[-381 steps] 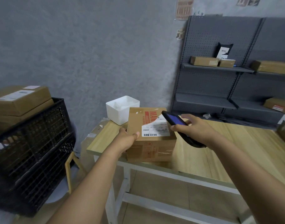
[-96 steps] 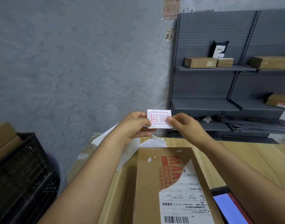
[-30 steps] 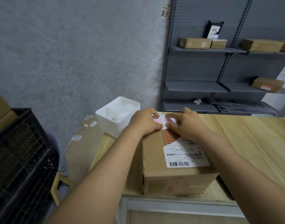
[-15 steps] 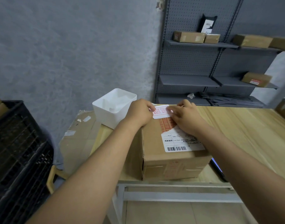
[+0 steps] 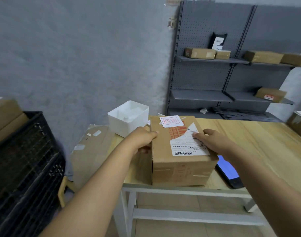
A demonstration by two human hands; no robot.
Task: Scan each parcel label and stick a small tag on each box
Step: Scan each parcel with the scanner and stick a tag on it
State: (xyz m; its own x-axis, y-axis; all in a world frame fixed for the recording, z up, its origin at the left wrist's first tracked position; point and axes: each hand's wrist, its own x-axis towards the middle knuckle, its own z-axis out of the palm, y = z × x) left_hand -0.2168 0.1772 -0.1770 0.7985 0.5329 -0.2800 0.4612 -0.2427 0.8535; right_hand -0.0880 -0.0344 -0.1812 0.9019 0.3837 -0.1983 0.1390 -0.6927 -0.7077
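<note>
A brown cardboard box [image 5: 180,170] stands at the near left corner of the wooden table [image 5: 252,142]. Its top carries a white shipping label [image 5: 185,147] with a barcode. A small white tag [image 5: 171,121] with red print is stuck on the far end of the top. My left hand [image 5: 143,137] grips the box's left side, thumb on the top edge. My right hand [image 5: 213,141] grips the right side, thumb on the label. The handheld scanner [image 5: 229,173], screen lit blue, lies on the table just right of the box.
A white plastic bin [image 5: 129,117] sits behind the box at the table's left end. A black crate [image 5: 26,159] with boxes stands on the left. Grey shelving [image 5: 206,98] with several parcels lines the back wall. Another box [image 5: 298,125] sits at the table's far right.
Both hands have left the tag, which now stays stuck on the box top. They have slid back and taken hold of the box's left and right sides.
</note>
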